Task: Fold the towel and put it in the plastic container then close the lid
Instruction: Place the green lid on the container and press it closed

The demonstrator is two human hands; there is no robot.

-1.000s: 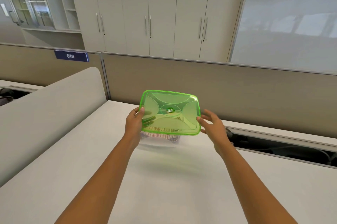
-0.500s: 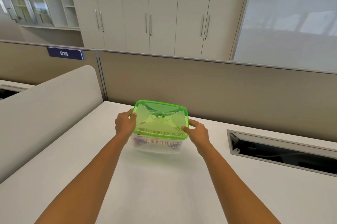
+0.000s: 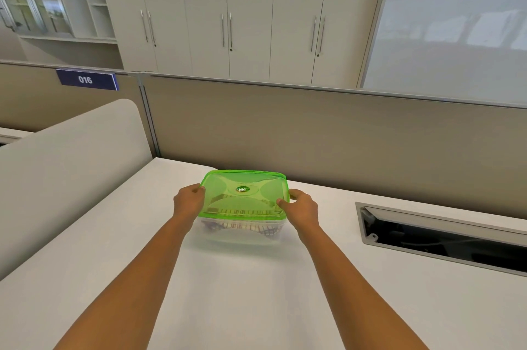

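Observation:
A translucent green lid (image 3: 245, 192) lies flat on top of the clear plastic container (image 3: 239, 235), which stands on the white desk (image 3: 228, 292). Through the container's front wall I see the folded striped towel (image 3: 242, 226). My left hand (image 3: 188, 202) grips the lid's left edge, fingers curled over the rim. My right hand (image 3: 301, 205) grips the lid's right edge, thumb on top of the near right corner.
A tan partition wall (image 3: 313, 133) runs close behind the container. An open cable tray slot (image 3: 439, 238) is sunk into the desk to the right. A curved grey divider (image 3: 65, 167) borders the desk on the left.
The lid was held tilted above the container a second ago. Both hands have brought it down level onto the container's rim and now hold its two sides.

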